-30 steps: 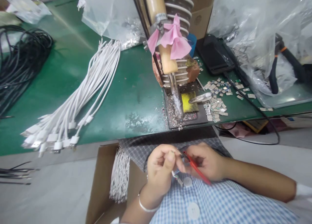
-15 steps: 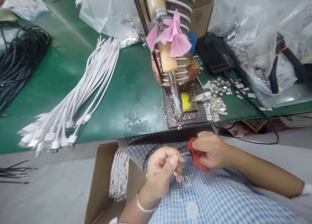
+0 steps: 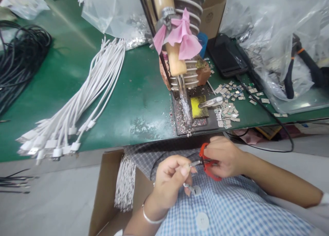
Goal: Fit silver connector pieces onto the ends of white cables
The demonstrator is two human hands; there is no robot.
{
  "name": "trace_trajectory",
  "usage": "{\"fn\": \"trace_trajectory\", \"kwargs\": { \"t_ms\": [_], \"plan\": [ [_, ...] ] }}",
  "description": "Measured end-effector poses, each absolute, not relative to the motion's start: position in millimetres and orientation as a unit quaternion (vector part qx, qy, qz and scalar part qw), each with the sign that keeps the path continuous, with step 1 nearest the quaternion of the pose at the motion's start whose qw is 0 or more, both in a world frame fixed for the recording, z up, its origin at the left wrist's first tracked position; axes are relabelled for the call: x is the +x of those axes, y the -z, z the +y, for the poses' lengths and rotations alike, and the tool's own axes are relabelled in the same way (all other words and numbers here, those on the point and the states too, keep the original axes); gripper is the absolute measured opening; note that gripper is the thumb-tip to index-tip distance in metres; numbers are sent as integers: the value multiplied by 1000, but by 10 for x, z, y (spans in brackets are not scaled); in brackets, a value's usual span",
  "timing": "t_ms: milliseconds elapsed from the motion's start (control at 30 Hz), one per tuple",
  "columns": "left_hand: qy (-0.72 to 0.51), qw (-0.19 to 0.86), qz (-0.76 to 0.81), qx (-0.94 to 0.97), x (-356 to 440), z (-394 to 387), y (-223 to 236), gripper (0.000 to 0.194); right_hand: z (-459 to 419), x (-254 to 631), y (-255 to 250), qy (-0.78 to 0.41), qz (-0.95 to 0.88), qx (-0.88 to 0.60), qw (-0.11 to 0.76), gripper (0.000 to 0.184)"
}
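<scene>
My left hand (image 3: 171,184) is closed in a pinch on a small metal connector (image 3: 189,187) at the end of a thin cable, held over my checked shirt. My right hand (image 3: 223,155) grips small red-handled scissors (image 3: 207,163), whose blades meet the piece pinched at my left thumb. Both hands sit low, just below the front edge of the green table (image 3: 138,102).
A soldering iron (image 3: 177,68) in its coil stand, a yellow sponge (image 3: 198,106) and scattered metal shells (image 3: 228,109) lie ahead. A bundle of white cables (image 3: 77,106) lies left, black cables (image 3: 17,64) far left. A cardboard box (image 3: 113,191) holds more white cables.
The right hand turned the red scissors from pointing down-right to upright, blades at the left thumb's pinch. Both hands rose slightly towards the table edge.
</scene>
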State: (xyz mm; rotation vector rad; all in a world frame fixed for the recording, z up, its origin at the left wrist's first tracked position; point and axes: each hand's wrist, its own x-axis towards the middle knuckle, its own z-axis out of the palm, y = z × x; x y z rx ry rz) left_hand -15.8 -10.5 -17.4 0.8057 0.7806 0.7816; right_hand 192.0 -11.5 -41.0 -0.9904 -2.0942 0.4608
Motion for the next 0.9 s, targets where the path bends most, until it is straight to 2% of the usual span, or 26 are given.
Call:
{"fn": "trace_trajectory", "kwargs": {
  "t_ms": [267, 500, 567, 700, 767, 833, 900],
  "plan": [
    [-364, 766, 357, 392, -187, -118, 172, 18, -113, 1947, 420, -196, -827, -385, 361, 26],
    [-413, 732, 336, 424, -142, -93, 193, 15, -169, 1836, 515, -251, -797, -392, 385, 24],
    [-430, 717, 330, 439, -123, -84, 203, 14, -210, 1755, 527, -299, -769, -395, 403, 26],
    [-465, 681, 329, 461, -91, -74, 200, 7, -328, 1583, 515, -537, -632, -401, 390, 33],
    [-476, 671, 333, 461, -77, -74, 187, 7, -369, 1550, 506, -618, -575, -390, 369, 35],
    [-474, 675, 341, 450, -69, -77, 170, 7, -376, 1575, 503, -613, -572, -394, 376, 33],
    [-465, 685, 352, 436, -67, -79, 152, 8, -352, 1645, 505, -550, -608, -416, 393, 30]
  ]
}}
